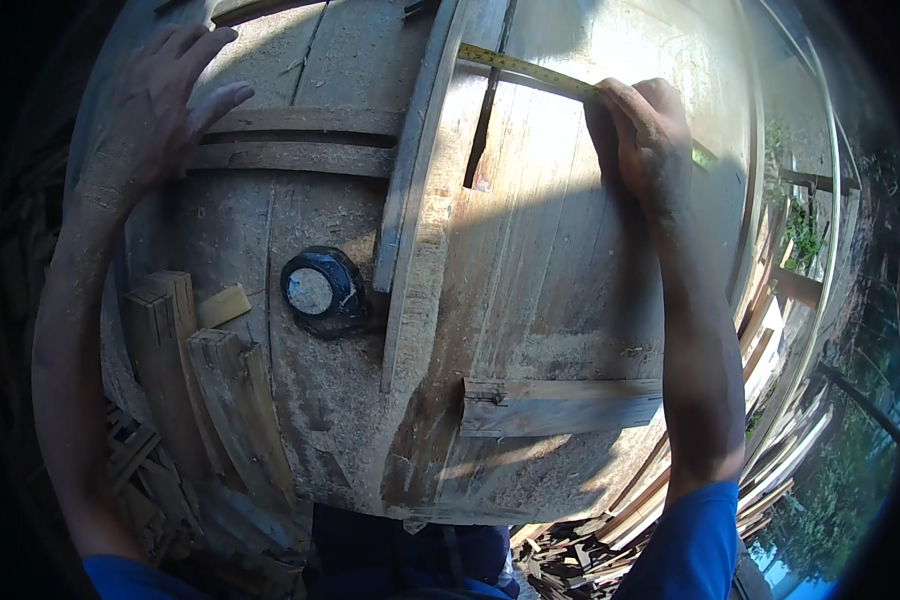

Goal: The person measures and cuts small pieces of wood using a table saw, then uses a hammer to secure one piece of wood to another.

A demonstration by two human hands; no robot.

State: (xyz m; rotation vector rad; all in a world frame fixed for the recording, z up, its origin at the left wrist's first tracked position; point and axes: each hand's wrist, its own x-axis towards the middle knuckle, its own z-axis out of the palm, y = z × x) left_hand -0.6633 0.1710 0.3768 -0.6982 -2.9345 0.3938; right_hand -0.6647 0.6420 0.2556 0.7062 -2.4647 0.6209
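Note:
My right hand [650,135] is closed on a yellow measuring tape blade [530,70], pinching it between thumb and fingers. A short end of the blade shows past the hand, and the other end meets a long wooden fence strip [410,190]. My left hand [170,105] is at the far left with thumb and fingers apart, beside two narrow wooden strips [295,155]. Whether its palm touches the wood is hidden. Between my arms a black tape measure case [323,291] with a pale round face lies on the dusty wooden table [530,290].
Wooden pieces [230,390] stand at the near left, with a small offcut [224,306] behind them. A short board [560,405] lies near the table's front edge. A dark slot [485,125] runs through the tabletop. Scrap wood [580,565] is piled below.

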